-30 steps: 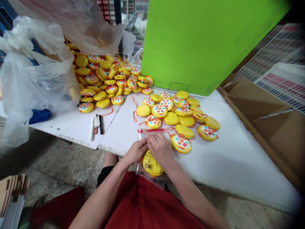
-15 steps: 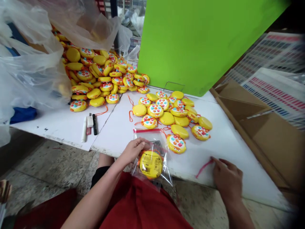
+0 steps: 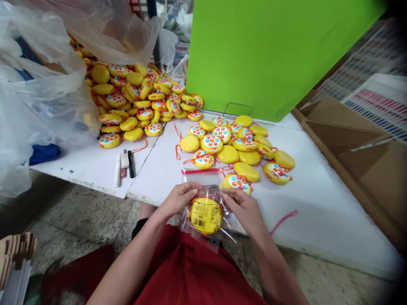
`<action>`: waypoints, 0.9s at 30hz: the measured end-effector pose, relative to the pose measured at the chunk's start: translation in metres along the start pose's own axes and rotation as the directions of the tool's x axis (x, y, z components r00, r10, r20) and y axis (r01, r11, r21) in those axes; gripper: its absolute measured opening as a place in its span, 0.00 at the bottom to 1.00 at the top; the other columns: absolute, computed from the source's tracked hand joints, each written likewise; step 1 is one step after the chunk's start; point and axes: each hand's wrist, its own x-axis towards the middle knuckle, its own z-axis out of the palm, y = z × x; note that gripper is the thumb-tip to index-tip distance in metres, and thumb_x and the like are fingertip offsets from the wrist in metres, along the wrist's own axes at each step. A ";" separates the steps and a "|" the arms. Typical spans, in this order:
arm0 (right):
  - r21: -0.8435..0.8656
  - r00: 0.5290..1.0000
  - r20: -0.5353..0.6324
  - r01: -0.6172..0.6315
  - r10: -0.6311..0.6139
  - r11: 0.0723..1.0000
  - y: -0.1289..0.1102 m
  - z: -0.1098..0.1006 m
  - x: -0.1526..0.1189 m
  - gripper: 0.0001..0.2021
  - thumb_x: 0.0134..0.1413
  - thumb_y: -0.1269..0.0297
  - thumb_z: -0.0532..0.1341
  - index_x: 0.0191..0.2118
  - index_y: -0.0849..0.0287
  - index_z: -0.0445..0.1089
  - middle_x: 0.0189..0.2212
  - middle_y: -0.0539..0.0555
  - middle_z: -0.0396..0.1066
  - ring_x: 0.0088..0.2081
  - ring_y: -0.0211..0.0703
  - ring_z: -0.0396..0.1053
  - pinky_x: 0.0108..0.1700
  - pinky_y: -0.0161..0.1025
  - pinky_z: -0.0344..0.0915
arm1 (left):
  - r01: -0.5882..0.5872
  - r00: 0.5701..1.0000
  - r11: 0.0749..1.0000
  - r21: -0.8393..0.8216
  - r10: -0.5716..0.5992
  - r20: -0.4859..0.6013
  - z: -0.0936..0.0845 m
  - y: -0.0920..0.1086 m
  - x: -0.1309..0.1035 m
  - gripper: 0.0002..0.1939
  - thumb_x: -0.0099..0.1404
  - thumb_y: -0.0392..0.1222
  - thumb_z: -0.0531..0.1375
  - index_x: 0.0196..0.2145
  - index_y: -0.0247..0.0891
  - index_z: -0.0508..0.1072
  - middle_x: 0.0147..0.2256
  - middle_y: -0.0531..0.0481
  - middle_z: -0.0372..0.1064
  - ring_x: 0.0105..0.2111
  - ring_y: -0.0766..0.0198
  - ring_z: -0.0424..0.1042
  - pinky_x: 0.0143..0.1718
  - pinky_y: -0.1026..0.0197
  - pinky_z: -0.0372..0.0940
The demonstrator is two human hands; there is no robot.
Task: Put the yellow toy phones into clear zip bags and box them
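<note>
My left hand (image 3: 182, 198) pinches the left side of a clear zip bag (image 3: 199, 177) with a pink strip along its top. Inside the bag lies a round yellow toy (image 3: 206, 217), its flat back printed with dark text and a barcode. At the bag's right side, the fingers of my right hand (image 3: 244, 207) are closed on the plastic. A torn pink strip (image 3: 284, 221) lies on the white table to the right of that hand. Just beyond the bag is a toy with a white, dotted face (image 3: 237, 183), partly covered by my right fingers.
Several loose yellow toys (image 3: 228, 154) lie mid-table. A larger heap (image 3: 133, 103) spills from a plastic bag (image 3: 47, 106) at left. A white marker (image 3: 117, 170) and black pen (image 3: 130, 164) lie left. A green board (image 3: 270, 55) stands behind; a cardboard box (image 3: 356, 156) borders the right.
My right hand has let go of the pink strip on the table and moved left to the bag's right side. My left hand still holds the bag.
</note>
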 end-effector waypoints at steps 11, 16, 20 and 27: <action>0.200 0.996 -0.044 -0.064 0.074 0.978 0.016 -0.025 -0.008 0.11 0.44 0.59 0.65 0.32 0.60 0.72 0.23 0.51 0.71 0.23 0.36 0.62 0.25 0.33 0.59 | 0.020 0.998 0.996 0.082 -0.026 0.062 -0.004 0.010 -0.002 0.13 0.58 0.40 0.56 0.38 0.34 0.75 0.40 0.44 0.74 0.39 0.60 0.72 0.39 0.61 0.65; 0.211 0.997 -0.049 -0.056 0.068 0.976 0.019 -0.025 -0.006 0.10 0.48 0.57 0.62 0.31 0.60 0.70 0.24 0.50 0.70 0.25 0.37 0.64 0.26 0.34 0.62 | 0.007 0.996 0.999 0.040 -0.010 0.085 -0.006 0.010 -0.002 0.07 0.54 0.36 0.53 0.26 0.34 0.70 0.34 0.46 0.73 0.36 0.62 0.71 0.35 0.63 0.64; 0.166 0.995 0.034 -0.096 0.092 0.981 0.011 -0.022 -0.010 0.18 0.52 0.50 0.58 0.42 0.59 0.68 0.24 0.50 0.70 0.21 0.36 0.63 0.21 0.33 0.60 | -0.038 0.995 0.999 0.033 0.035 0.090 -0.004 0.010 -0.003 0.10 0.57 0.42 0.55 0.24 0.34 0.68 0.35 0.44 0.73 0.37 0.60 0.71 0.36 0.62 0.64; 0.172 0.995 0.090 -0.048 0.033 0.984 0.002 -0.030 -0.021 0.23 0.49 0.53 0.62 0.49 0.59 0.66 0.25 0.51 0.71 0.20 0.35 0.62 0.20 0.33 0.59 | -0.042 0.999 0.978 0.203 0.039 0.018 0.002 0.005 -0.002 0.14 0.59 0.49 0.58 0.29 0.33 0.69 0.32 0.48 0.71 0.31 0.65 0.69 0.34 0.63 0.65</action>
